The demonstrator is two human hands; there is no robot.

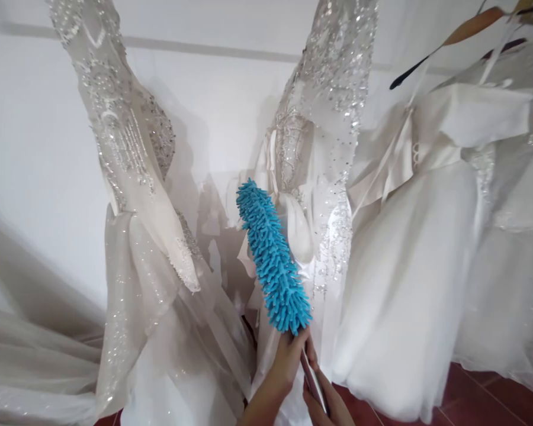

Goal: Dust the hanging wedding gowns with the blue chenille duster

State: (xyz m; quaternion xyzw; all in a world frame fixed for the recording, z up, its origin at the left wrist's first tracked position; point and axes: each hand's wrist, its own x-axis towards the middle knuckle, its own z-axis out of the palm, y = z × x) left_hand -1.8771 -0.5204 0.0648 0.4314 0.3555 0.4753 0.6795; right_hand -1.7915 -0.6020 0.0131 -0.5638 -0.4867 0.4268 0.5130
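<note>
A blue microfiber duster (273, 260) with a shaggy chenille head points up and slightly left in the middle of the head view. My left hand (286, 361) is closed at the base of the blue head, around the top of the handle. Lower down and to the right, my right hand (326, 399) grips the metallic handle (313, 381), its fingers wrapped round it. Behind the duster head hangs a white sequined wedding dress (337, 118) with a pale bow; from here I cannot tell whether the head touches it.
To the left hangs another beaded white dress (111, 118) with long sleeves and a wide skirt. On the right, several more white gowns (404, 266) hang from wooden hangers (473, 26). Behind is a white wall (213, 83); dark red tiles (484, 396) cover the floor.
</note>
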